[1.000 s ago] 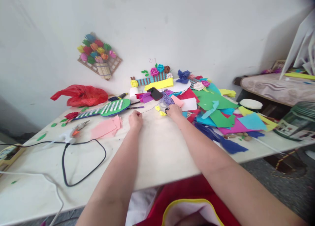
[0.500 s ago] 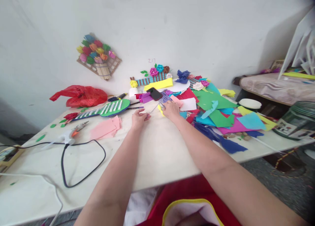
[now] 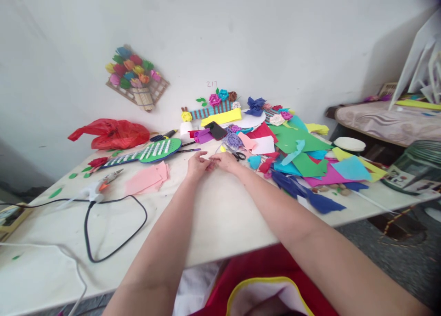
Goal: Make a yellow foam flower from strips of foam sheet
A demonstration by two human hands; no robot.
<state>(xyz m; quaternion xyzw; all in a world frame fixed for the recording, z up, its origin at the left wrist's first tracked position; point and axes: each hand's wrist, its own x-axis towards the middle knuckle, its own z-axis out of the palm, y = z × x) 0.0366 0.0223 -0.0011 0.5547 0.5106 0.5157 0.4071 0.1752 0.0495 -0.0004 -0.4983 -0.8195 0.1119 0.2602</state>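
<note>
My left hand (image 3: pixel 198 165) and my right hand (image 3: pixel 223 161) meet over the table, fingertips pinched together and almost touching. A thin strand of purple yarn runs between them, mostly hidden by the fingers. Just beyond the right hand lies a small yellow paper piece (image 3: pixel 223 149), largely covered by it. Dark-handled scissors (image 3: pixel 239 156) rest on the table beside the right wrist. Behind them sits a tangled bundle of purple yarn (image 3: pixel 234 139).
Coloured paper scraps (image 3: pixel 299 146) spread over the right side. Pink paper (image 3: pixel 146 178), a glue gun (image 3: pixel 94 192) with its looped cord, and a green guitar-shaped craft (image 3: pixel 160 149) lie left. A phone (image 3: pixel 217 130) and red plastic bag (image 3: pixel 113 134) are farther back. A glass jar (image 3: pixel 413 169) stands right.
My right hand has let go of the scissors and moved left to join my left hand. The left hand has shifted slightly right, its fingers now around the strand near the right fingertips.
</note>
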